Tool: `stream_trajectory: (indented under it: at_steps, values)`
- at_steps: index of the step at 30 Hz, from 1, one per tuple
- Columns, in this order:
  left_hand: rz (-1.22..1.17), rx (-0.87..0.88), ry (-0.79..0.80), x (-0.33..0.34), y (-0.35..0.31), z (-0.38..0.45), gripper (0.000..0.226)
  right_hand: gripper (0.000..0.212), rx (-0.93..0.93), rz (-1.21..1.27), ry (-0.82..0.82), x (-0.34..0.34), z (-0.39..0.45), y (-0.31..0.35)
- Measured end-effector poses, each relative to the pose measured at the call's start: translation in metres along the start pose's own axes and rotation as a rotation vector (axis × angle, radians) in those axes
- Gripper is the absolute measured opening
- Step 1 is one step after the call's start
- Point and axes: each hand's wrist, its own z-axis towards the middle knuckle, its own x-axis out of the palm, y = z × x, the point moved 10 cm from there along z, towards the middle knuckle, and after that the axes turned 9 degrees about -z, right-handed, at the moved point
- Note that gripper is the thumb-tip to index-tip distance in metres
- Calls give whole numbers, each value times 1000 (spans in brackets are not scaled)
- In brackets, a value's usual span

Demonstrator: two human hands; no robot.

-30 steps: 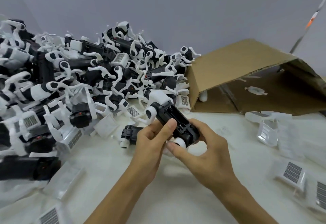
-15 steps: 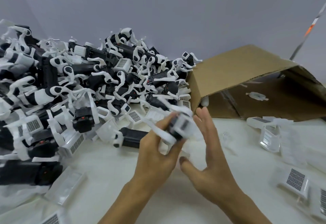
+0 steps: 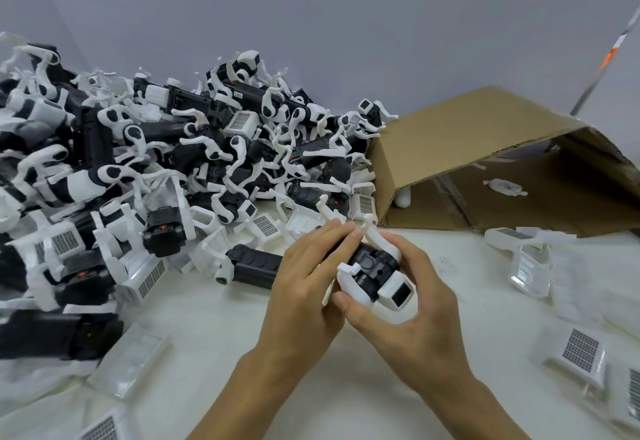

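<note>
Carefully, since the gadget point(image 3: 375, 269) hangs just above the table point(image 3: 242, 353) in front of the pile point(image 3: 173, 162), my left hand point(image 3: 304, 287) wrapped over its black body and my right hand point(image 3: 419, 311) with fingers pinching its white end, I'd brace the body and turn the end gently.

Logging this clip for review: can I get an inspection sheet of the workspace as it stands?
Surface: white tabletop, matte.
Job's things: black-and-white device, held above the table in both hands, white arms sticking up.
Clutter: heap of similar units at left; loose black unit beside it; clear covers with grid panels at right.
Grips: left hand curls over the device's top; right hand wraps it from the side, thumb on its white end.
Cables: nothing seen.
Surroundings: cardboard box on its side, open, back right; grey wall; striped pole at top right.
</note>
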Motion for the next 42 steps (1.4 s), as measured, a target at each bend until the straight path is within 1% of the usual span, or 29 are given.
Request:
stream_trajectory:
  at_steps: [3,5,8,9,11,12,13,14,16,18,19,21,22,23,25,26,29,32,35,42]
  values:
    - [2,12,6,1,-3,0,75,73,23,27,-1,0,0,0]
    - [21,21,-4,1,-5,0,72,68,1,5,-31,-4,1,1]
    - [42,-6,0,3,-2,0,53,58,30,4,-82,-12,2,-1]
    - [54,-37,17,6,-1,0,53,54,48,14,-95,-14,2,-2]
    - [103,-93,43,10,0,0,64,43,127,77,-105,-15,3,-9]
    - [134,-93,10,7,-1,0,68,38,189,131,-98,-13,4,-15]
    - [151,-73,-53,2,-3,0,68,39,250,186,-85,-11,5,-20]
    - [148,-41,-127,-5,-5,-1,65,44,290,236,-65,-8,6,-24]
    - [87,22,-241,-19,-7,-1,61,60,293,316,-22,-3,7,-25]
    - [-16,10,-308,-31,-4,-1,56,71,250,351,-13,-1,7,-21]
    - [-108,-45,-345,-37,1,-2,50,76,234,344,-33,-3,7,-20]
    - [-386,-244,-420,-41,19,-4,29,75,229,305,-74,-9,7,-21]
    - [-561,-369,-440,-38,30,-6,18,73,226,276,-85,-11,7,-20]
    - [-765,-512,-447,-29,42,-8,13,70,208,240,-85,-13,8,-18]
    - [-1129,-785,-433,-6,57,-15,27,64,118,149,-55,-13,9,-8]
    - [-1224,-878,-409,1,58,-17,34,61,51,100,-29,-10,8,-1]
    - [-1369,-983,-327,14,50,-20,48,55,-157,-10,36,2,3,18]
    - [-1503,-1077,-265,30,40,-25,51,37,-252,-9,28,4,0,26]
    - [-1541,-1097,-243,36,37,-26,53,23,-249,20,31,4,0,27]
    - [-1550,-1088,-236,39,40,-28,53,15,-207,51,57,9,-1,24]
